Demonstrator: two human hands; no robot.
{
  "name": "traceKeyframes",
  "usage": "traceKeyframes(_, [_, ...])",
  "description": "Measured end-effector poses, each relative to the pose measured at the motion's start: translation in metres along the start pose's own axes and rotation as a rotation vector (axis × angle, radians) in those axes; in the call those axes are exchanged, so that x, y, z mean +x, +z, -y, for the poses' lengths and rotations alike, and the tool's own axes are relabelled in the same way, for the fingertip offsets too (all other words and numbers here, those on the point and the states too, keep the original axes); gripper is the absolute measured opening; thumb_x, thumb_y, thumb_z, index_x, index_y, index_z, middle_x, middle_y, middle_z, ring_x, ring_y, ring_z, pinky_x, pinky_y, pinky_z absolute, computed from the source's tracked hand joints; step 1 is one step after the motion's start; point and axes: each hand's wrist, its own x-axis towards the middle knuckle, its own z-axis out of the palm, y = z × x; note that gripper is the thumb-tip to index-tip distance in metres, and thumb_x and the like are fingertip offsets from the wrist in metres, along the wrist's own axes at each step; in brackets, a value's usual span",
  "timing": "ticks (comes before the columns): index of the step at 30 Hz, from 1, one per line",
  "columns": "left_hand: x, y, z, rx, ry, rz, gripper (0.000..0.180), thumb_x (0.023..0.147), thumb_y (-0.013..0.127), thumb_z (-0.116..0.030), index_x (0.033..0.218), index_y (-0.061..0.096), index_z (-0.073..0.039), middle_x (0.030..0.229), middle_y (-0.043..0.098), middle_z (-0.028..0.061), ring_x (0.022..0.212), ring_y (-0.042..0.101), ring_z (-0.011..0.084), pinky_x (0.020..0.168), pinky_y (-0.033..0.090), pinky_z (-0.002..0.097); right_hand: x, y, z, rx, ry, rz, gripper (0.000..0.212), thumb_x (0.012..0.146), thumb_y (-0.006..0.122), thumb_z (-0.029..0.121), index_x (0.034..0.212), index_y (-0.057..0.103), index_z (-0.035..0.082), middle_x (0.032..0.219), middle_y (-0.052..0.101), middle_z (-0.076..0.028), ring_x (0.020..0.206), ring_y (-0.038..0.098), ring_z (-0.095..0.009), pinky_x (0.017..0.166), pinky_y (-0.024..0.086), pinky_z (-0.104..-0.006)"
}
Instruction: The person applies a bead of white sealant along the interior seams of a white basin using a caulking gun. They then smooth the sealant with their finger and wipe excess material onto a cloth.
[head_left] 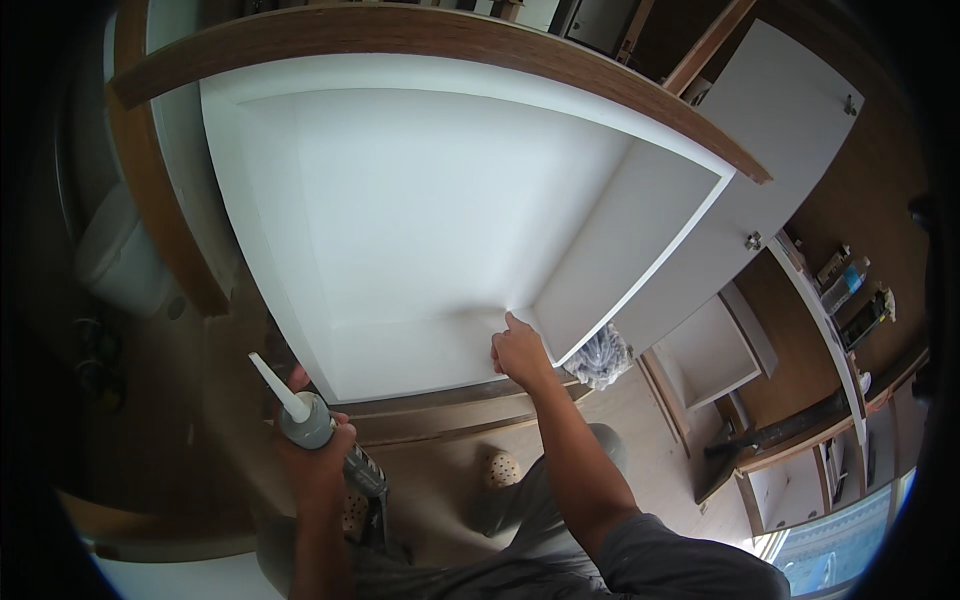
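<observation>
My left hand is wrapped round a grey sealant cartridge with a long white nozzle, which points up and to the left. The cartridge's lower end runs down into a dark frame like a caulking gun's, partly hidden by my hand and leg. In front of me is a white open-fronted cabinet box. My right hand reaches into it, index finger stretched toward the near right inner corner and the other fingers curled. The fingertip seems to touch the seam. Nothing shows in that hand.
A brown wooden strip edges the cabinet's far side. Clear crumpled plastic lies by its near right corner. A pale door panel with hinges stands to the right, near shelves with a bottle. A white bucket is at left.
</observation>
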Motion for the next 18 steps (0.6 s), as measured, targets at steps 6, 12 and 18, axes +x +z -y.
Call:
traceKeyframes(6, [-0.003,0.001,0.001,-0.007,0.018,-0.008,0.078,0.072,0.069,0.008,0.148,0.053,-0.003,0.123,0.063,0.0068,0.088,0.065,0.0127,0.081,0.054,0.0299,0.023,-0.029,-0.027,0.064,0.067,-0.089,0.024,0.091,0.052,0.009,0.103,0.058,-0.010,0.068,0.067,-0.016,0.054,0.067,-0.027,0.058,0.055,-0.0405])
traceKeyframes(12, [-0.001,-0.002,0.001,0.010,-0.004,0.017,0.084,0.071,0.068,0.011,0.152,0.051,-0.003,0.147,0.056,0.0115,0.089,0.066,0.0141,0.083,0.053,0.0318,0.049,-0.022,-0.034,-0.100,-0.008,-0.038,0.025,0.092,0.054,0.015,0.089,0.062,-0.009,0.075,0.070,-0.022,0.063,0.071,-0.032,0.067,0.058,-0.0465])
traceKeyframes(18, [-0.001,0.000,0.001,-0.015,0.013,-0.009,0.078,0.074,0.069,0.008,0.149,0.052,-0.004,0.118,0.062,0.0053,0.089,0.064,0.0125,0.080,0.054,0.0295,0.059,0.037,-0.024,-0.534,-0.180,-0.040,0.072,0.091,0.055,0.021,0.137,0.034,-0.030,0.093,0.072,-0.034,0.091,0.073,-0.045,0.084,0.059,-0.0490])
